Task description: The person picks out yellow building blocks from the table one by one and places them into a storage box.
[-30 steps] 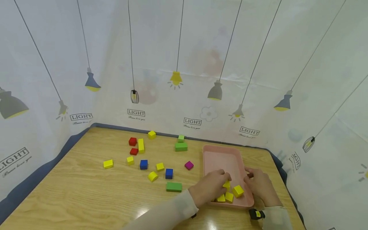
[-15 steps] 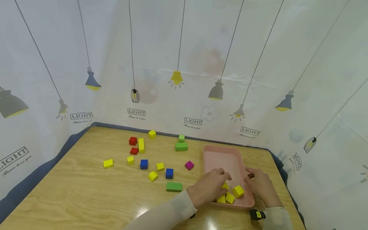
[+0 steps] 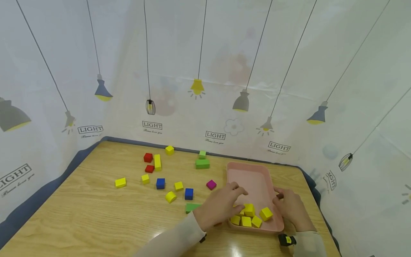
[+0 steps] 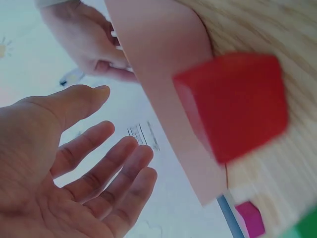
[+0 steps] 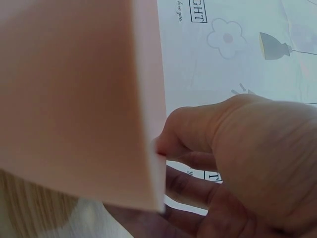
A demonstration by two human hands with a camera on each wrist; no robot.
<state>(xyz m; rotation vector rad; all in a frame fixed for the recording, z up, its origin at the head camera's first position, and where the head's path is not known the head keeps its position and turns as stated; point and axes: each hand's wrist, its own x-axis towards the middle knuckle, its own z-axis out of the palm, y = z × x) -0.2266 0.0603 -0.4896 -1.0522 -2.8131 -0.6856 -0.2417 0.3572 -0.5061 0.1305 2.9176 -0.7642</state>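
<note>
My left hand [image 3: 221,203] is over the left rim of a pink tray [image 3: 252,180], its fingers loosely spread. In the left wrist view that hand [image 4: 74,173] holds nothing. Several yellow blocks [image 3: 249,210] lie together in the tray's near end, some partly hidden by the left fingers. My right hand [image 3: 293,207] pinches the tray's right rim between thumb and fingers, as the right wrist view also shows at the tray wall [image 5: 148,148]. Outside the tray, by its left wall, a red block [image 4: 237,104] sits on the table, mostly hidden under the left hand in the head view.
Left of the tray lie loose blocks: a magenta block [image 3: 211,184], blue blocks [image 3: 189,193], green blocks [image 3: 202,164], red blocks [image 3: 148,157] and yellow blocks [image 3: 171,197]. One green block [image 3: 192,208] is partly behind the left wrist. A printed curtain [image 3: 179,64] surrounds the wooden table [image 3: 96,214].
My left hand has moved left from over the yellow blocks, its fingers spreading, and more of those blocks now show. The right hand stays on the tray's rim.
</note>
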